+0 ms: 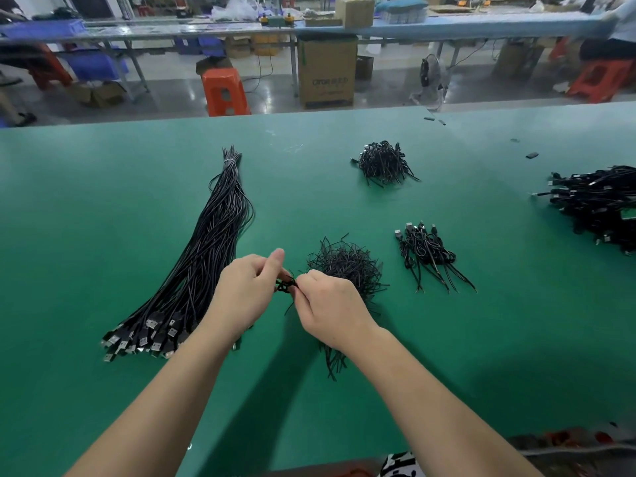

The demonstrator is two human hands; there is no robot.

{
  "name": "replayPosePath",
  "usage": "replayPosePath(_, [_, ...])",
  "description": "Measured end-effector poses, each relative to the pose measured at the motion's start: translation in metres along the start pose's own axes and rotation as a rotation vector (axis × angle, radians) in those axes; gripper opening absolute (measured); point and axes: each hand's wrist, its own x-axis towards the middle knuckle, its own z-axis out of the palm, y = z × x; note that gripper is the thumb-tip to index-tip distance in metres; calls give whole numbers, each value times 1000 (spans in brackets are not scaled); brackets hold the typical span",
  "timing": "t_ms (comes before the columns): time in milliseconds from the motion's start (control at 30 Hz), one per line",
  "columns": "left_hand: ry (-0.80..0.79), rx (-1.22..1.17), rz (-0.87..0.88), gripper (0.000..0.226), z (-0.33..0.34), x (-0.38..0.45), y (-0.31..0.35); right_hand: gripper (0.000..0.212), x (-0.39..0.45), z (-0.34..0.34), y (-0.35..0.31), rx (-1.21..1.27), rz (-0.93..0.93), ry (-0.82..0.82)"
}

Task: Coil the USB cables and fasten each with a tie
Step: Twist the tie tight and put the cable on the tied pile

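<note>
My left hand (246,290) and my right hand (327,304) meet above the green table (103,208), both pinching a small coiled black USB cable (285,285) between their fingertips. A thin black end hangs below the coil. A long bundle of straight black USB cables (210,249) lies to the left, plugs toward me. Behind my right hand sits a loose pile of black ties (347,265). More ties (332,358) lie under my right wrist.
A small group of coiled, tied cables (426,253) lies to the right. Another black pile (383,163) sits further back, and a big heap of cables (599,201) at the right edge. Beyond the table's far edge are an orange stool (225,91) and a cardboard box (327,70).
</note>
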Motion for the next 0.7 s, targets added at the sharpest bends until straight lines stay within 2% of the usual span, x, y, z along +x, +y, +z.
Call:
replayPosePath(33, [2, 58, 45, 41, 0, -2, 1, 16, 1, 0, 1, -29, -2, 10])
replayPosePath(100, [8, 168, 124, 27, 1, -4, 3, 11, 2, 1, 2, -78, -4, 21])
replayPosePath(200, [10, 239, 160, 11, 0, -4, 7, 12, 2, 3, 2, -128, -8, 26])
replayPosePath(600, [-5, 338, 97, 9, 16, -8, 7, 14, -4, 11, 3, -232, 9, 2])
replayPosePath(700, [53, 384, 172, 8, 24, -12, 2, 19, 1, 11, 4, -114, 146, -142])
